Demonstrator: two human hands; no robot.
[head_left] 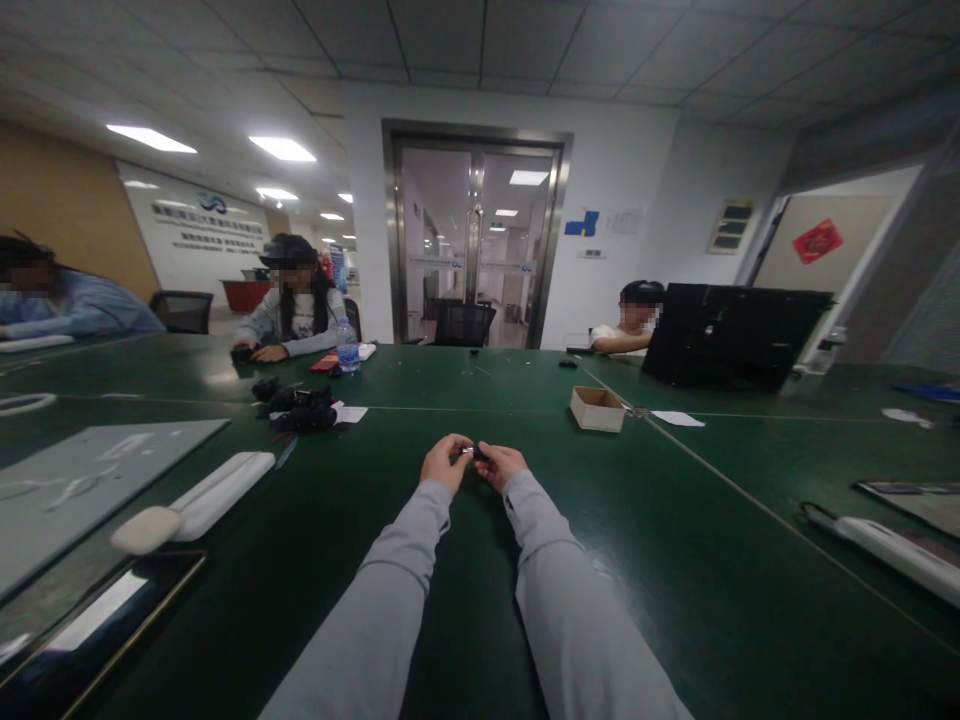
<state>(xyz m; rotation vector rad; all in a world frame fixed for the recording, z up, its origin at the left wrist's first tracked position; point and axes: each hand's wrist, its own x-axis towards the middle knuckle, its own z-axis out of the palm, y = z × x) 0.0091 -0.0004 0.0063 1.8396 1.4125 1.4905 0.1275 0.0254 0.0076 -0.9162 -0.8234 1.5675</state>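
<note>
Left hand (445, 462) and right hand (499, 463) meet above the green counter (675, 560), fingers of both pinching one small dark part (475, 453), nearer than the cardboard box (597, 408).

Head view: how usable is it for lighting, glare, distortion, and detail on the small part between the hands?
Head view: dim overall, ceiling panels blown out; glare streaks the green table and the phone screen; wide-angle bending curves the walls and edges; the small dark part pinched between left hand and right hand is too tiny and soft to identify.
</note>
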